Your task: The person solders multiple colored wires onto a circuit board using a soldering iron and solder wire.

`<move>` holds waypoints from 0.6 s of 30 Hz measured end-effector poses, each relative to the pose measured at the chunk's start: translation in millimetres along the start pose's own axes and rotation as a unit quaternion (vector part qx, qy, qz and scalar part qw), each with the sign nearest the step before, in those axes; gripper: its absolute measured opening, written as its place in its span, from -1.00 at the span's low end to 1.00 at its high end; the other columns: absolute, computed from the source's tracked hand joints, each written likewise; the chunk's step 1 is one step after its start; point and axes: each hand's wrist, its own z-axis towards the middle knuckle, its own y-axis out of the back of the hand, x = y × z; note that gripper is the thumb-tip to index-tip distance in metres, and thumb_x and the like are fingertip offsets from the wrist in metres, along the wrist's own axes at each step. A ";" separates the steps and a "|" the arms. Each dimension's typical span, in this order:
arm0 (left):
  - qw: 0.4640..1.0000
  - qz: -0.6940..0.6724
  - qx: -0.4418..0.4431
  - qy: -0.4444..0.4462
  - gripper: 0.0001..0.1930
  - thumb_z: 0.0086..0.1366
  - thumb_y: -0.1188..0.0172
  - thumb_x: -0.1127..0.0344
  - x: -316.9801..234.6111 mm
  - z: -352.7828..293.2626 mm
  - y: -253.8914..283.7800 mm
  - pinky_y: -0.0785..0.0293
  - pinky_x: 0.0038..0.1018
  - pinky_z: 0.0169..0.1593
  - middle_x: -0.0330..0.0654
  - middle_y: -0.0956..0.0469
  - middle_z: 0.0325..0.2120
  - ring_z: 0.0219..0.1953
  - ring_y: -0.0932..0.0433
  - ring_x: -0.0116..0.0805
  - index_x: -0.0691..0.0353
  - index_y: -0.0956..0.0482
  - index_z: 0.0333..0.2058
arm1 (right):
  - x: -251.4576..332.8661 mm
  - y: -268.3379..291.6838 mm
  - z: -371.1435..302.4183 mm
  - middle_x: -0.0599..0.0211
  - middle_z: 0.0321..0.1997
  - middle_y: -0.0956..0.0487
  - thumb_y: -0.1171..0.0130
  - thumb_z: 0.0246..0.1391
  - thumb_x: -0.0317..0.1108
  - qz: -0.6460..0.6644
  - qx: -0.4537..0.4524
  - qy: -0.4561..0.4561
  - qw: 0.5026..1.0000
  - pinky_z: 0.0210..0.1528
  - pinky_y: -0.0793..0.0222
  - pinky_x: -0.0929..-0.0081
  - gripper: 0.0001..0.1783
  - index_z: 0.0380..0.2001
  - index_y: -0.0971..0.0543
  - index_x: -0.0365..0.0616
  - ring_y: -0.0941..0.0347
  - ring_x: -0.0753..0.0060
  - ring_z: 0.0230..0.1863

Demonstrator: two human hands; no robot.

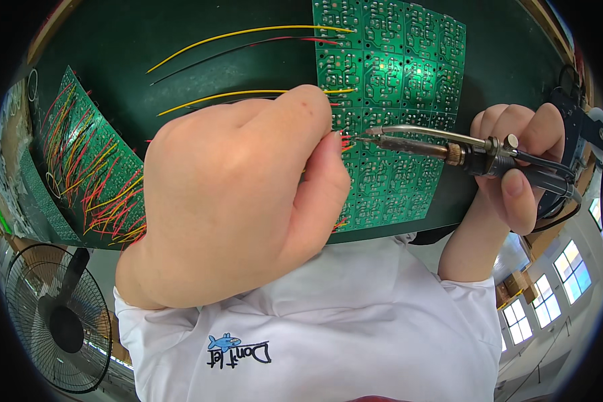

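Note:
A green circuit board panel (388,80), divided into several small boards, lies on the dark green work surface. My right hand (526,157) grips a soldering iron (415,145) that carries a thin metal feed tube (435,131) along its top. The iron's tip reaches the panel's left part, beside short red wire ends (346,142). There my left hand (241,194) is closed in a pinch on a red wire, mostly hidden under the fingers. Farther up the panel, yellow wires (248,30) and a black wire (214,57) stretch out to the left from its edge.
At the left lies another green panel (94,141) with many red and yellow wires. Beyond it is a further panel (40,194). A black fan (63,325) stands at the lower left. To the right, a dark device (569,134) with cables sits by the work surface's edge.

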 end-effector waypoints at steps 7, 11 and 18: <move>1.000 -0.002 0.003 0.006 -0.89 0.14 -0.18 0.57 0.4 -0.6 -0.7 -0.13 -0.44 -0.62 -0.22 -0.34 -0.74 -0.74 -0.27 -0.38 0.27 -0.45 -0.53 | -2.0 -3.4 -1.6 0.35 -0.53 -0.44 -0.44 -0.09 -0.37 0.025 -0.022 0.003 0.999 -0.54 -0.07 0.66 -0.55 -0.41 -0.26 -0.05 -0.10 0.67 -0.58; 1.000 0.002 0.004 0.004 -0.89 0.13 -0.18 0.57 0.9 -0.6 -0.5 -0.13 -0.45 -0.62 -0.22 -0.34 -0.74 -0.74 -0.28 -0.38 0.27 -0.46 -0.52 | -1.4 -2.4 -1.2 0.35 -0.53 -0.44 -0.44 -0.09 -0.36 0.027 -0.021 -0.002 0.999 -0.54 -0.07 0.66 -0.54 -0.41 -0.26 -0.05 -0.11 0.67 -0.58; 1.000 0.015 0.014 0.000 -0.90 0.12 -0.19 0.56 0.0 -2.0 1.1 -0.13 -0.45 -0.62 -0.24 -0.35 -0.74 -0.74 -0.28 -0.39 0.26 -0.47 -0.52 | 0.3 -1.9 -0.5 0.38 -0.56 -0.41 -0.32 -0.04 -0.32 -0.017 -0.007 0.009 1.000 -0.57 -0.07 0.68 -0.62 -0.40 -0.25 -0.02 -0.21 0.66 -0.62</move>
